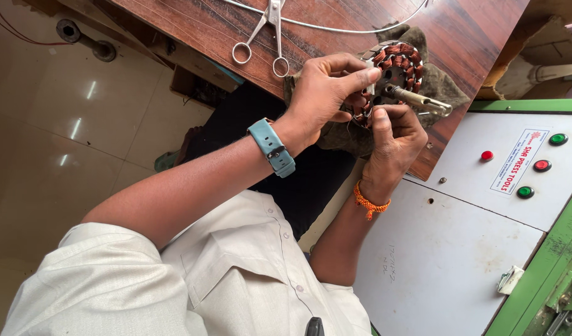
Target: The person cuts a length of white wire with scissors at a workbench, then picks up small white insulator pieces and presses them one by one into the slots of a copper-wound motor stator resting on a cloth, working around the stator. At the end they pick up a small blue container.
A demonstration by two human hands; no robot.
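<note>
Tabletop [192, 28] of dark reddish wood is carrying everything here, with a white and green control cabinet [479, 236] standing just beside it, its red and green buttons showing. A dark cloth [444, 87] is lying at the tabletop's edge, and the motor stator [398, 68] is sitting on it, tilted towards the person, a metal shaft [423, 99] sticking out of its middle.

Copper windings are already filling the slots all around the ring that I can see, so I would judge the winding itself largely done; the hands seem to be busy with finishing work on the near rim, though what exactly is left is too small to tell.

The left hand [326, 93], with a blue watch on the wrist, is curling over the stator's near edge, its fingers [360, 76] closed to a narrow pinch on something pale at the rim. The right hand [395, 140], with an orange thread on the wrist, is gripping the stator from below, thumb pressing up against the coils.

Scissors [264, 34] are lying untouched further up the tabletop, well apart from both hands, beside a thin white wire [335, 28].
</note>
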